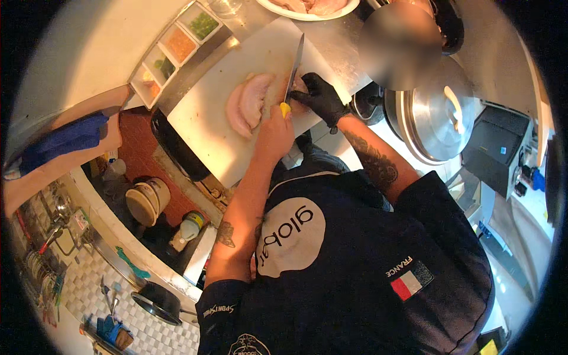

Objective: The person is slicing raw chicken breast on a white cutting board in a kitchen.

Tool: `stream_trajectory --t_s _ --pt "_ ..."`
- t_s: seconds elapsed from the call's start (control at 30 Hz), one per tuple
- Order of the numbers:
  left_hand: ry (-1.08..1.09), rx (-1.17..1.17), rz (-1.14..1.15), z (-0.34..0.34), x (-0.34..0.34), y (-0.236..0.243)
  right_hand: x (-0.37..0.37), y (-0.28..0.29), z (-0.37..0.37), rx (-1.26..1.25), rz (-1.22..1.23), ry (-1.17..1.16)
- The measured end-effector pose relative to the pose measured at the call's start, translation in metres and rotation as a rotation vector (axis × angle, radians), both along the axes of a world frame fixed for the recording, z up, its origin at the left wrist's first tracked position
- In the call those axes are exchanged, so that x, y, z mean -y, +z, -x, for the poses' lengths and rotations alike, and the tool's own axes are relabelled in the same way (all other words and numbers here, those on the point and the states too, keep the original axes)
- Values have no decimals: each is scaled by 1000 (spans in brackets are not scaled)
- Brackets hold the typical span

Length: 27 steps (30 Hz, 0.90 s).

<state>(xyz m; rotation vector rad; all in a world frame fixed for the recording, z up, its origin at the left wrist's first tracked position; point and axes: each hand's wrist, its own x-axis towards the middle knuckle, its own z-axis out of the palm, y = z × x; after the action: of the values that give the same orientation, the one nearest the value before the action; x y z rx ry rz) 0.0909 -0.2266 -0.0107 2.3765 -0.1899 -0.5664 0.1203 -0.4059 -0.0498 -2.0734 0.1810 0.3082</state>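
My left hand (275, 133), bare, is closed around the yellow handle of a kitchen knife (297, 62). The blade points away from me over a white cutting board (207, 127). My right hand (319, 97), in a black glove, has its fingers bent down on a piece of raw meat (300, 86) just right of the blade; the hand partly hides this piece. Left of the knife lie pale pink slices of raw meat (253, 100), which look like chicken breast, side by side and touching neither hand.
Beyond the board stands a white bowl (322, 16) of raw meat. A divided white container (137, 89) of chopped green and orange ingredients sits at the far left. A large lidded metal pot (435, 121) is to the right. Below left is a bucket (145, 204).
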Motion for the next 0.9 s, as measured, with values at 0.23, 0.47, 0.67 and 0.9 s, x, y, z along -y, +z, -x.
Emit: stream_trajectory --t_s 0.23,0.47,0.67,0.9 --pt "-7 -162 16 57 -40 28 0 7 5 -16 -33 -9" --pt "29 -48 35 38 -14 -12 0 -2 3 92 -16 44" --pt "79 23 188 33 -64 32 24 -11 10 -60 -105 35" --pt "263 -345 100 -19 -187 90 14 3 8 0 -176 -75"
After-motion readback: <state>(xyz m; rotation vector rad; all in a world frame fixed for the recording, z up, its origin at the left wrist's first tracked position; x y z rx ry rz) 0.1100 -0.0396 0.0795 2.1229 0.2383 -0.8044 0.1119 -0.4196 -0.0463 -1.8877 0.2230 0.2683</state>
